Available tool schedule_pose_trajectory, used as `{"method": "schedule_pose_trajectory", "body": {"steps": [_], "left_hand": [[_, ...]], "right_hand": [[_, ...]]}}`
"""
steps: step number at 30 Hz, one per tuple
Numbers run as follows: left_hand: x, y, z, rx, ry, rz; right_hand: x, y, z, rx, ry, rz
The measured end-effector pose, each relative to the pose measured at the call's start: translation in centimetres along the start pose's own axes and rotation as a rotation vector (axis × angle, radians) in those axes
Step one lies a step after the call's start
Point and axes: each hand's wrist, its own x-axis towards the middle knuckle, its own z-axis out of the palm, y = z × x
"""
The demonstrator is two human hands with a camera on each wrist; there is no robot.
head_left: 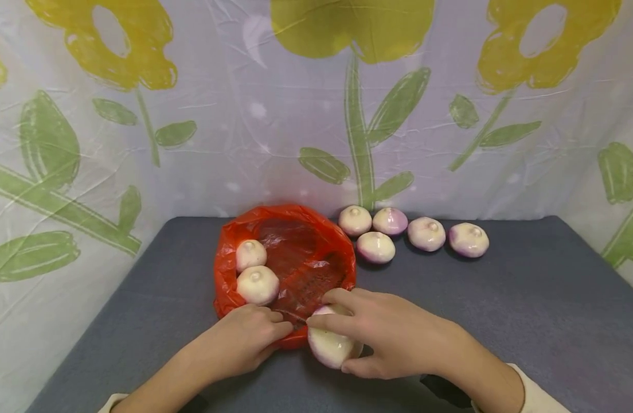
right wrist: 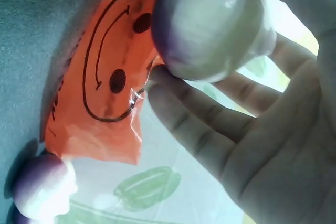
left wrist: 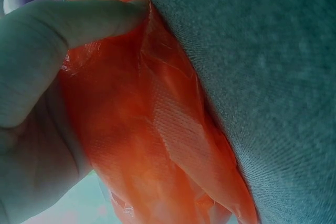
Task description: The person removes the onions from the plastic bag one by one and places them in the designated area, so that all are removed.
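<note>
My right hand (head_left: pixel 399 332) holds a glossy white-and-purple onion (head_left: pixel 329 347) between thumb and fingers, at the front right rim of a red plastic bag (head_left: pixel 342 235). In the right wrist view the held onion (right wrist: pixel 210 24) is up close, its pointed tip toward the palm. The left hand (head_left: pixel 244 338) grips the bag's near rim; in the left wrist view its thumb (left wrist: pixel 100 19) lies along the outside of the red plastic (left wrist: pixel 131 129). Inside the wide-open bag, two onions, a rear one (head_left: pixel 251 254) and a front one (head_left: pixel 258 285), lie against the left wall.
Several more onions sit on the dark grey table (head_left: pixel 502 310) behind and right of the bag, the rightmost onion (head_left: pixel 468 240) a little apart. A flower-printed cloth (head_left: pixel 275 115) hangs behind the table. The bag's outside bears a printed smiling face (right wrist: pixel 118 80).
</note>
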Motion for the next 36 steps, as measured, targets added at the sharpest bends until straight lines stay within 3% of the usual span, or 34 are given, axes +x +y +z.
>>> {"method": "schedule_pose_trajectory", "body": {"steps": [7,15,22,27,36], "left_hand": [[0.1,0.0,0.0,-0.004,0.007,0.007],[0.0,-0.1,0.1,0.007,0.001,0.015],[0.0,0.0,0.1,0.004,0.001,0.015],[-0.1,0.0,0.2,0.010,0.000,0.013],[0.0,-0.1,0.1,-0.002,-0.004,0.007]], "right_hand": [[-1.3,0.6,-0.8,0.030,-0.046,0.046],[-2.5,1.7,-2.4,0.115,-0.097,0.156],[-3.3,4.8,-2.6,0.133,-0.060,0.224],[-4.0,7.1,-2.9,0.241,-0.058,0.224],[-6.5,10.9,-3.4,0.301,-0.132,0.463]]}}
